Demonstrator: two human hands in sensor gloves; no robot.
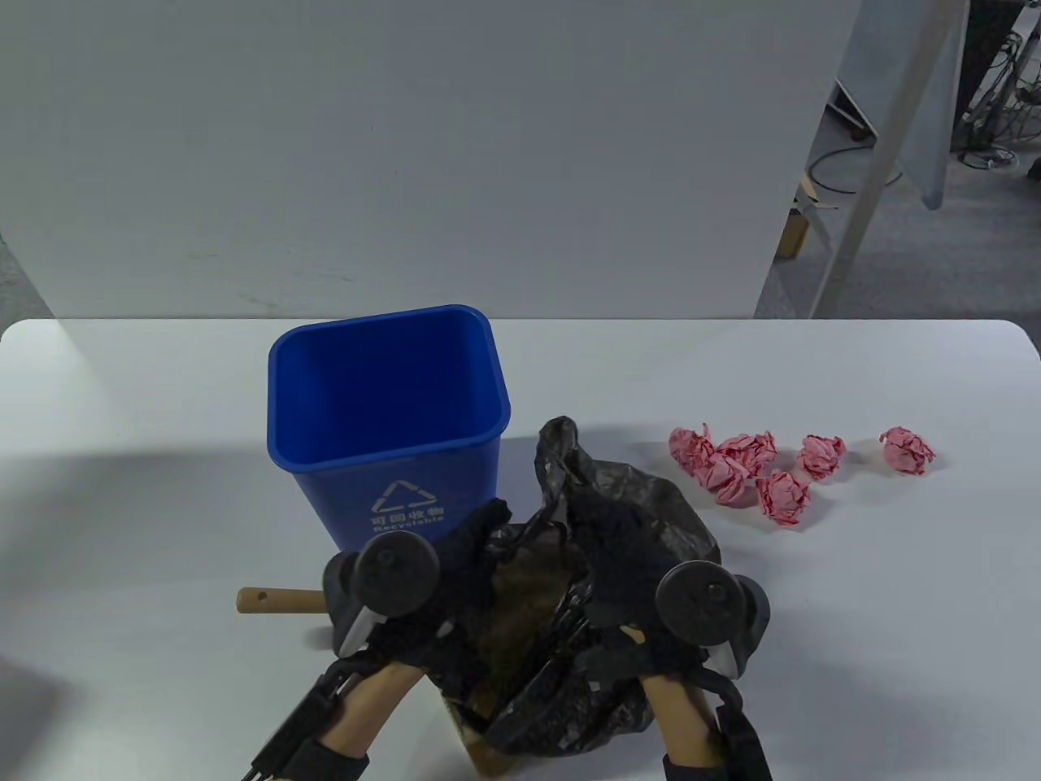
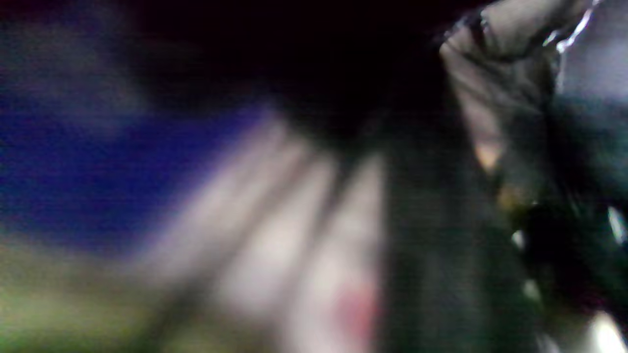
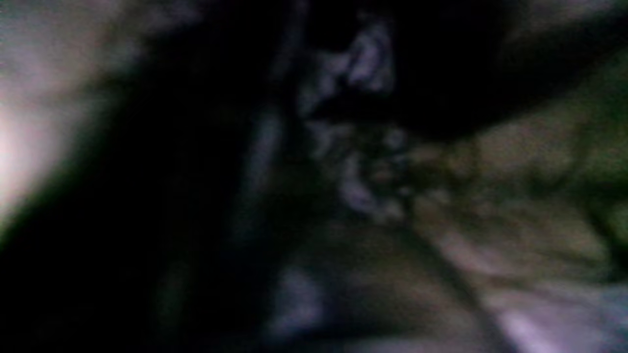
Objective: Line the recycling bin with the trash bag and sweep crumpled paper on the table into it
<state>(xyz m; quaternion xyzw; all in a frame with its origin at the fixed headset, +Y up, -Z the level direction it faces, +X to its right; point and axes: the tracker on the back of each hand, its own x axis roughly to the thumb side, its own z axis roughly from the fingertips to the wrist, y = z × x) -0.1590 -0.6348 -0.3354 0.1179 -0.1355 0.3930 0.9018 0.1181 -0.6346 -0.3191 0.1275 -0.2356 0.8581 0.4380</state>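
Note:
The blue recycling bin [image 1: 382,407] stands upright and unlined on the white table [image 1: 122,504]. Just in front of it and to its right, both gloved hands hold the crumpled black trash bag [image 1: 651,504]. My left hand [image 1: 480,527] grips the bag's left edge, close to the bin's front wall. My right hand [image 1: 598,521] grips the bag's right side, and a gap shows between the two hands. Several pink crumpled paper balls [image 1: 752,472] lie to the right. Both wrist views are blurred; the left one shows the bin [image 2: 73,162] as a blue smear and a fold of the bag [image 2: 495,73].
A wooden handle [image 1: 276,601] sticks out to the left from under my left hand. A wooden piece [image 1: 480,752] shows under the bag at the table's near edge. A grey panel [image 1: 407,146] stands behind the table.

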